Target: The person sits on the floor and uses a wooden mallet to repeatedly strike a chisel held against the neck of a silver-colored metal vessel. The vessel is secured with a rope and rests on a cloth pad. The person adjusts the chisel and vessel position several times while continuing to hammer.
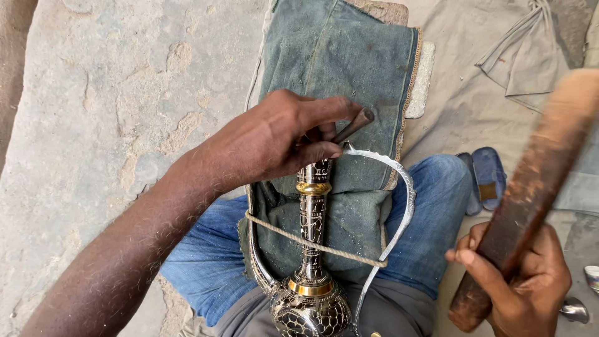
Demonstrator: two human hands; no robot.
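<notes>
A chisel set against a vase neck

The chisel point(350, 126) is pinched by the left hand point(281, 138) on the vase point(312, 249) — a wooden mallet point(530, 187) is gripped by the right hand point(524, 281).

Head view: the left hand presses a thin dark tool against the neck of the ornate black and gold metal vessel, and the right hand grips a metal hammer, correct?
Not quite. In the head view the right hand grips a worn wooden mallet, not a metal hammer. The left hand does press the thin dark tool at the ornate black and gold metal vessel's neck.
</notes>
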